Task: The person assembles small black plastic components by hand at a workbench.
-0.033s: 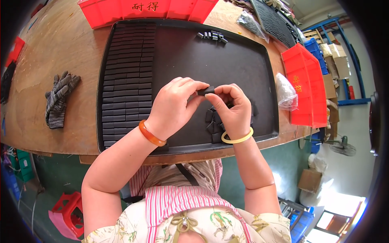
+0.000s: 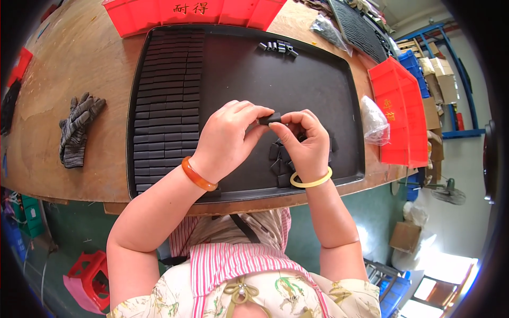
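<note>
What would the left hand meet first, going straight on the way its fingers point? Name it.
The right hand, most likely: it faces the left hand across the small black piece that both pinch. Exact depth is hard to judge from this one view.

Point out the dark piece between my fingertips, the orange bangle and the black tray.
Dark piece point(image 2: 271, 119): head view, middle of its visible side.
Orange bangle point(image 2: 196, 179): head view, on its band.
Black tray point(image 2: 238, 74): head view, bare base.
</note>
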`<state>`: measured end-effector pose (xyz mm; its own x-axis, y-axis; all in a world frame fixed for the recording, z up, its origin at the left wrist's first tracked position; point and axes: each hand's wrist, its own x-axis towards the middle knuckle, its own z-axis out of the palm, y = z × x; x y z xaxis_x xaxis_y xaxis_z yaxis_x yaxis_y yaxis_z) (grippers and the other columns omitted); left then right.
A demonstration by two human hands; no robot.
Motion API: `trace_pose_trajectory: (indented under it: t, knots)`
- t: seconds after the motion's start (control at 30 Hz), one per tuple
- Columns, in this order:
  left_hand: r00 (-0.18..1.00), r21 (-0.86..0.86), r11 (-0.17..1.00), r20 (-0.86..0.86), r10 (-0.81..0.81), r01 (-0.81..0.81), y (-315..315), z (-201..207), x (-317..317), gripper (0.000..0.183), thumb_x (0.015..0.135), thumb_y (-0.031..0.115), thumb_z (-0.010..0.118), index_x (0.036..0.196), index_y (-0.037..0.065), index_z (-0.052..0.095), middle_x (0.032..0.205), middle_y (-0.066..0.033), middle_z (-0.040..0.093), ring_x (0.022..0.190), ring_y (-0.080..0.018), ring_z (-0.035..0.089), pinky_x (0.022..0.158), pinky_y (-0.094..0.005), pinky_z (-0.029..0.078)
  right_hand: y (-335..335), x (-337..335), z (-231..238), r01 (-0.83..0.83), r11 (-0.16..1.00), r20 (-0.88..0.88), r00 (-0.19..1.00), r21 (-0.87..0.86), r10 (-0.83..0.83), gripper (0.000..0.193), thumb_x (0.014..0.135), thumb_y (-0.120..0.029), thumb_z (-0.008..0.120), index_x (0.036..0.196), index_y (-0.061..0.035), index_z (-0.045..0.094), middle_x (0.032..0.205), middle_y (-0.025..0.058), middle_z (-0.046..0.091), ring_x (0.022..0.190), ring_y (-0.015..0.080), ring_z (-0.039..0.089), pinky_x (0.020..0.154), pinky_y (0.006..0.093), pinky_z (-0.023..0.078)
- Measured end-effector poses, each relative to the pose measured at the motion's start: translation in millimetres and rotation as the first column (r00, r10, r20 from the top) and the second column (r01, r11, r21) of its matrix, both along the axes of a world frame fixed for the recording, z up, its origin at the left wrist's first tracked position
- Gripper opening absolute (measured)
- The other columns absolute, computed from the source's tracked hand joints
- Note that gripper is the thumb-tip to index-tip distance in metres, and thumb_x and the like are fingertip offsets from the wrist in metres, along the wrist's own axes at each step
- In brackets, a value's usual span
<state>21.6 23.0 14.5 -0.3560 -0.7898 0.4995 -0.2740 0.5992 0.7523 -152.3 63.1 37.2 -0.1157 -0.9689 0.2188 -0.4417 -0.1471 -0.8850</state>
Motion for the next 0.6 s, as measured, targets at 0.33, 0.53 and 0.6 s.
trace_pose_trajectory:
  t: [0.33, 0.53, 0.6]
  knots:
    - [0.925, -0.045, 0.946, -0.227, 0.304, -0.321, -20, 14, 20, 0.043, 0.084, 0.011, 0.074, 0.125, 0.008, 0.058, 0.108, -0.0075, 0.059, 0.076, -0.0139, 0.061, 0.065, -0.0266, 0.049, -5, 0, -14, -0.114, 0.973, 0.090, 0.991, 0.201, 0.097, 0.013, 0.083, -0.011, 0.077, 0.086, 0.0004, 0.073, 0.075, 0.0004, 0.060, 0.069, 0.0078, 0.054, 0.061, 0.0246, 0.042]
    - [0.823, 0.054, 0.893, -0.367, 0.434, -0.447, -33, 12, 37, 0.037, 0.089, 0.012, 0.071, 0.124, 0.007, 0.058, 0.109, -0.0054, 0.060, 0.079, -0.0098, 0.060, 0.068, -0.0244, 0.048, -11, 58, -32, -0.206, 0.947, -0.079, 0.969, 0.247, 0.232, 0.017, 0.082, -0.021, 0.074, 0.083, -0.0033, 0.074, 0.077, 0.0099, 0.062, 0.068, 0.0234, 0.061, 0.065, 0.0351, 0.050]
    - [0.823, 0.071, 0.901, -0.381, 0.422, -0.429, -33, 11, 35, 0.036, 0.089, 0.011, 0.070, 0.123, 0.008, 0.058, 0.108, -0.0052, 0.061, 0.079, -0.0095, 0.059, 0.068, -0.0245, 0.048, -11, 67, -36, -0.177, 0.958, -0.206, 0.953, 0.226, 0.224, 0.018, 0.082, -0.021, 0.074, 0.082, -0.0030, 0.073, 0.076, 0.0099, 0.061, 0.068, 0.0243, 0.061, 0.064, 0.0356, 0.049]
